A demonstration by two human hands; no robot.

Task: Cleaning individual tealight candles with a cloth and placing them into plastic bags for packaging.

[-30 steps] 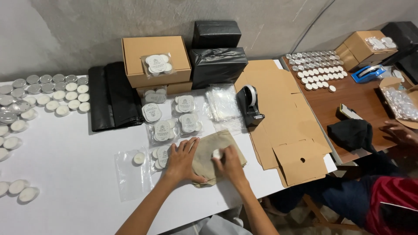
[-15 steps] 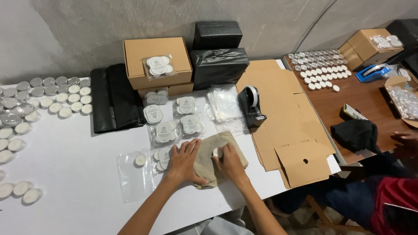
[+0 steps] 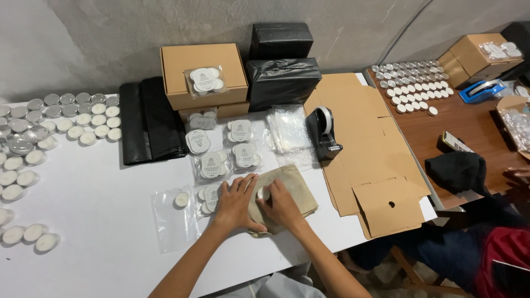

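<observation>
A folded tan cloth (image 3: 295, 187) lies on the white table (image 3: 99, 187) in front of me. My left hand (image 3: 236, 203) rests flat on its left edge, fingers spread. My right hand (image 3: 280, 202) sits on the cloth and pinches a small white tealight candle (image 3: 263, 193) between its fingertips. Just left of my left hand lie clear bags of tealights (image 3: 207, 200), and a bag holding a single tealight (image 3: 180, 200).
Packed tealight bags (image 3: 241, 131) lie beyond the cloth, with cardboard boxes (image 3: 202, 74), black wrapped parcels (image 3: 282, 83), black bags (image 3: 148, 127), a tape dispenser (image 3: 324, 132) and flat cardboard (image 3: 364, 149). Loose tealights (image 3: 83, 118) line the left. Another person's hand (image 3: 518, 176) is at the brown table.
The view has shifted slightly. My hands stay on the cloth, the right one still working the small tealight with its fingertips.
</observation>
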